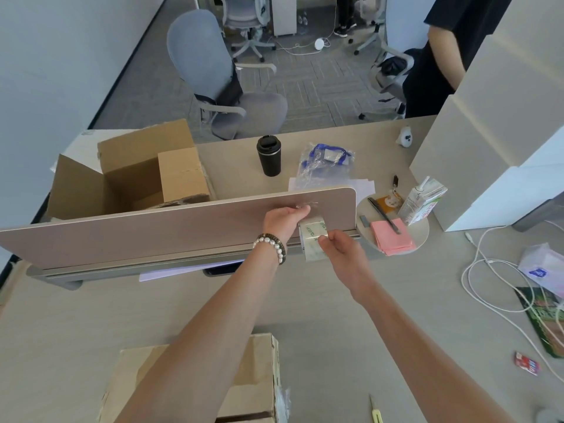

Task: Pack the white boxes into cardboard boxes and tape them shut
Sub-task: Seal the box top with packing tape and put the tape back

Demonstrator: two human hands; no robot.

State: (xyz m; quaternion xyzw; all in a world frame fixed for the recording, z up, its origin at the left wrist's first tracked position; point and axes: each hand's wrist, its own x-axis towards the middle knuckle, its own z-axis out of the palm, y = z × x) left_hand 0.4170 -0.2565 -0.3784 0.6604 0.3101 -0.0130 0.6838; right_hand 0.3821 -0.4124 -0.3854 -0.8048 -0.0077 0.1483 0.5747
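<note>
Nearest the camera, a cardboard box (250, 389) sits at the near edge of the surface (305, 300). Farther left, an open cardboard carton (128, 175) stands behind the divider panel (171, 227). Against that panel, the left hand (283, 219) pinches a clear tape end (306, 205). Just right, the right hand (341, 254) grips the tape roll (312, 238). White boxes (488, 141) are stacked at the far right edge.

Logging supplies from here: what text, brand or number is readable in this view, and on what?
Nothing reads clearly.
Clear packing tape roll, between left hand and right hand: green print, blurred.
White-and-green drink carton: red and green marks, too small.
Small red packet: unreadable.
White tissue pack: blue logo, unreadable.
</note>
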